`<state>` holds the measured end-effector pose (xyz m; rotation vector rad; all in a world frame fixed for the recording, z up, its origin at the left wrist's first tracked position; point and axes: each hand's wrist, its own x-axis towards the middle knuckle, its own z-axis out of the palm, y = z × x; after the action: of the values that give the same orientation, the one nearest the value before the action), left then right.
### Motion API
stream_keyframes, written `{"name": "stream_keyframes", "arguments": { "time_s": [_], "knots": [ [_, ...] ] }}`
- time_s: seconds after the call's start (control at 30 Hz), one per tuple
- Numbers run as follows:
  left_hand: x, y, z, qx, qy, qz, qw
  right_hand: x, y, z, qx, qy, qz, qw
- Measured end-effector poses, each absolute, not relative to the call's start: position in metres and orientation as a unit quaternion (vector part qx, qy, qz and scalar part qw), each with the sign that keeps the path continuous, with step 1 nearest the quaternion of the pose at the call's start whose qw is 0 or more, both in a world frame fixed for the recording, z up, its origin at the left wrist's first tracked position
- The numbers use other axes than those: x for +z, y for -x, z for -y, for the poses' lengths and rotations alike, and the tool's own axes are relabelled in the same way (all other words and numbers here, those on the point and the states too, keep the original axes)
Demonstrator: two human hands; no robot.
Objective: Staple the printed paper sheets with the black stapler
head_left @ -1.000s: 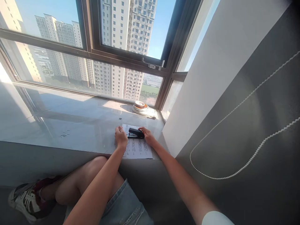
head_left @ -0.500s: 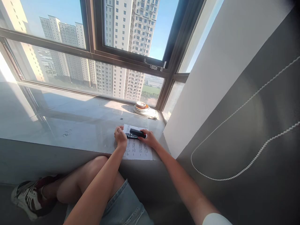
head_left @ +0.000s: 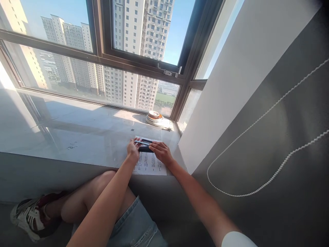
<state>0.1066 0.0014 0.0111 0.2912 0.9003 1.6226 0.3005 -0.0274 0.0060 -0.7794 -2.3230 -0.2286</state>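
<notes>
A black stapler, its two arms apart and the metal staple channel showing, is held above the printed paper. My right hand is closed around the stapler's right end, the back of the hand covering that end. My left hand is at the stapler's left end, fingers curled around it; part of its grip is hidden. The paper lies on the windowsill, its lower edge near the sill's front edge.
Stacked round coils sit by the window corner, with a small dark tangle beside them. Tiny dark bits lie on the sill to the left. A white beaded cord hangs at the right wall. My bent leg is below.
The stapler has been turned over in my hands, and its metal channel now faces up. My right hand has shifted its grip, with its back upward; my left fingers have moved onto the left end.
</notes>
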Motion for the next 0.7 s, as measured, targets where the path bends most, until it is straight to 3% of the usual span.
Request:
{"name": "stream_keyframes", "arguments": {
  "time_s": [0.17, 0.3, 0.5, 0.6, 0.7],
  "knots": [
    [0.01, -0.109, -0.003, 0.7, -0.084, -0.384, 0.596, 0.002, -0.3, 0.025, -0.189, 0.244, 0.889, 0.339],
    [0.006, -0.107, -0.002, 0.725, -0.135, -0.395, 0.547, 0.002, -0.3, 0.026, -0.186, 0.283, 0.867, 0.366],
    [0.011, -0.095, 0.008, 0.801, -0.242, -0.421, 0.351, 0.003, -0.3, 0.024, -0.079, 0.4, 0.782, 0.472],
    [0.016, -0.093, 0.015, 0.814, -0.305, -0.436, 0.233, 0.002, -0.303, 0.02, 0.028, 0.446, 0.765, 0.464],
    [0.024, -0.098, 0.021, 0.811, -0.361, -0.416, 0.201, 0.001, -0.305, 0.014, 0.132, 0.449, 0.772, 0.43]
  ]
}}
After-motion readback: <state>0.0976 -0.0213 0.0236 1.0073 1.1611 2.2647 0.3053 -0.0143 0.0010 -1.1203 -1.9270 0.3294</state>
